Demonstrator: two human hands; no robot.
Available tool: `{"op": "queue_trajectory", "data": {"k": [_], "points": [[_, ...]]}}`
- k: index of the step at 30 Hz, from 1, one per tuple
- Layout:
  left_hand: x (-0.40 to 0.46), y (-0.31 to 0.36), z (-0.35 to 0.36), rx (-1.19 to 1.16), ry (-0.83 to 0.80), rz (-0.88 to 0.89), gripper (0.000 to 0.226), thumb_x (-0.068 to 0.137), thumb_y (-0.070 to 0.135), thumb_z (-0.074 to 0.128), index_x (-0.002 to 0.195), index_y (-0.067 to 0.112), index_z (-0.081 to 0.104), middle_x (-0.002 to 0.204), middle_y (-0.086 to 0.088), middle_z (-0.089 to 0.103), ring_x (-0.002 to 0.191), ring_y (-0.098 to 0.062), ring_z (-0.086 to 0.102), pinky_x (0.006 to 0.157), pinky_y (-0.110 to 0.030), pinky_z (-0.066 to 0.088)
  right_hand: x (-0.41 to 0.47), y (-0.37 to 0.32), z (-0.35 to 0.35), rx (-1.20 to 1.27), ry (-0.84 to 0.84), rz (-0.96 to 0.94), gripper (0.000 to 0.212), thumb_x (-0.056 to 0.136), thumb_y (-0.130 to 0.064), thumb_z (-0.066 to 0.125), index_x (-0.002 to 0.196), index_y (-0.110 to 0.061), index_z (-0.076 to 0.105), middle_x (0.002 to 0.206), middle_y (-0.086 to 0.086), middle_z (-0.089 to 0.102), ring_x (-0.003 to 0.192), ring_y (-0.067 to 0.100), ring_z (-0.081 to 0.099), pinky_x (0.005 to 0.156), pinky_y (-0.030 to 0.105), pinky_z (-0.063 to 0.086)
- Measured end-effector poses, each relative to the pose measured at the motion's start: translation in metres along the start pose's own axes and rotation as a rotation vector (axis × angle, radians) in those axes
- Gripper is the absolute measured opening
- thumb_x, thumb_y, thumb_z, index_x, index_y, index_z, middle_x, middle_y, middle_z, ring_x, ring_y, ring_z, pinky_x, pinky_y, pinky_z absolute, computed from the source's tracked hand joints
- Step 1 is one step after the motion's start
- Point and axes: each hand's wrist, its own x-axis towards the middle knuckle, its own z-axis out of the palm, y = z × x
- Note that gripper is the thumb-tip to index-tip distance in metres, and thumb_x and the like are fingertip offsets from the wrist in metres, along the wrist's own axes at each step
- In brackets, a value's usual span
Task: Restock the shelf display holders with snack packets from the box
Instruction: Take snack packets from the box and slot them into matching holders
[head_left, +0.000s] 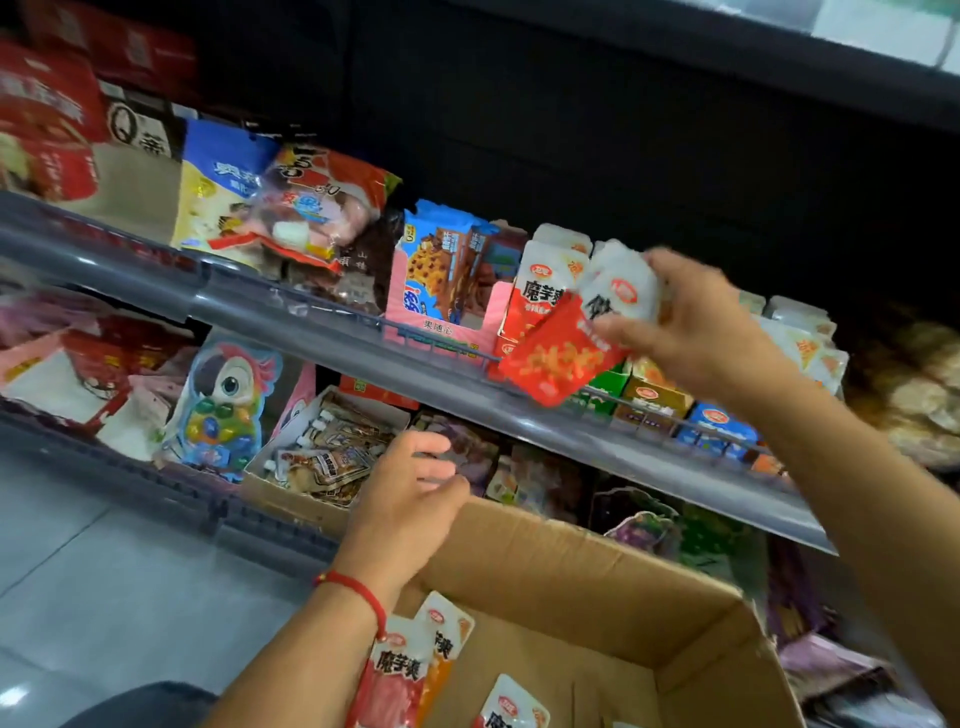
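Nearest the cam: cardboard box (597, 613), flaps open, w/ a few red-and-white snack packets (400, 675) lying loose at its near-left corner, orange ones tucked beside them. Stock left to move, so job is partway by my read.

Left hand (405, 499), red string bracelet (358, 590) on the wrist, rests on the box's far-left rim w/ fingers loosely curled over the edge, holding no packet. Probably steadying the box so it stays put under the shelf.

Up and right, right hand (696, 332) pinches a small bunch of packets (571, 338): red one fanned out low, white-topped ones above, blurred. Held at the front of the white-and-red display holder (545, 291) on the upper shelf (311, 322), tilted w/ tops up, likely so they slot in upright behind those already standing there. Can't tell if the bunch touches the holder yet.

Same shelf, left of that holder: pink biscuit carton (447, 291), then bagged snacks (291, 208). More white packets stand right of the hand.

Lower shelf: parrot-shaped candy pack (228, 400) far left, open tray of brown sachets (327, 452) just beyond the left hand. Grey floor (78, 571) at near left.
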Motion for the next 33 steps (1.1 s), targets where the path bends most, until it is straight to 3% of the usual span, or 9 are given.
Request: {"op": "queue_trajectory", "data": {"k": [3,6,12,16,24,27,30,33], "points": [[-0.002,0.005,-0.003,0.020,0.018,0.009,0.032,0.091,0.020,0.067,0.118,0.035,0.058,0.107,0.014,0.069,0.097,-0.008,0.068,0.090,-0.048,0.058,0.035,-0.017,-0.012,-0.118,0.102,-0.071,0.038,0.088,-0.031,0.079,0.116,-0.017,0.057,0.104,0.001,0.071,0.085,0.019,0.071,0.071,0.045,0.060],[-0.005,0.009,-0.005,0.022,0.014,0.006,0.034,0.091,0.019,0.066,0.121,0.033,0.058,0.108,0.013,0.069,0.097,-0.007,0.068,0.091,-0.046,0.058,0.060,-0.029,-0.014,-0.166,0.064,-0.073,0.036,0.092,-0.025,0.076,0.118,-0.017,0.054,0.101,-0.001,0.067,0.081,0.010,0.069,0.058,0.027,0.056],[-0.006,0.014,-0.011,0.007,0.010,-0.012,0.037,0.092,0.015,0.065,0.124,0.031,0.055,0.108,0.013,0.067,0.098,-0.006,0.066,0.092,-0.045,0.057,0.084,-0.023,0.007,-0.310,-0.017,-0.061,0.038,0.087,-0.025,0.081,0.115,-0.016,0.058,0.105,0.006,0.069,0.085,0.021,0.069,0.068,0.041,0.060],[-0.006,0.015,-0.014,0.007,0.016,-0.015,0.039,0.091,0.013,0.064,0.123,0.033,0.055,0.108,0.014,0.068,0.099,-0.005,0.065,0.093,-0.046,0.056,0.085,-0.015,0.027,-0.466,-0.067,-0.041,0.059,0.081,-0.031,0.086,0.129,-0.019,0.055,0.121,0.010,0.064,0.100,0.029,0.063,0.081,0.046,0.056],[-0.003,0.015,-0.017,0.009,0.020,-0.009,0.039,0.092,0.010,0.062,0.124,0.032,0.055,0.111,0.011,0.067,0.101,-0.004,0.063,0.089,-0.038,0.057,0.073,-0.003,0.048,-0.761,0.159,-0.157,0.054,0.090,-0.045,0.074,0.130,-0.017,0.052,0.124,0.010,0.058,0.106,0.034,0.063,0.069,0.038,0.044],[-0.002,0.014,-0.019,0.060,0.007,0.015,0.037,0.092,0.011,0.062,0.122,0.031,0.056,0.111,0.010,0.067,0.099,-0.001,0.061,0.079,-0.028,0.051,0.055,-0.002,0.054,-0.714,0.252,-0.234,0.046,0.093,-0.040,0.070,0.128,-0.015,0.054,0.121,0.009,0.057,0.105,0.033,0.063,0.066,0.039,0.048],[-0.005,0.010,-0.020,0.171,-0.057,0.047,0.035,0.094,0.014,0.063,0.123,0.032,0.055,0.112,0.010,0.066,0.098,-0.001,0.061,0.075,-0.024,0.049,0.016,0.000,0.070,-0.517,0.289,-0.321,0.026,0.098,-0.036,0.063,0.116,-0.018,0.060,0.112,0.004,0.063,0.085,0.026,0.064,0.061,0.036,0.049],[-0.012,0.006,-0.021,0.311,-0.097,0.102,0.035,0.095,0.017,0.063,0.125,0.033,0.053,0.111,0.014,0.064,0.096,0.001,0.060,0.073,-0.020,0.048,-0.043,0.009,0.107,-0.293,0.124,-0.224,0.007,0.094,-0.034,0.059,0.097,-0.027,0.060,0.092,-0.009,0.065,0.072,0.016,0.061,0.063,0.039,0.056]]}}
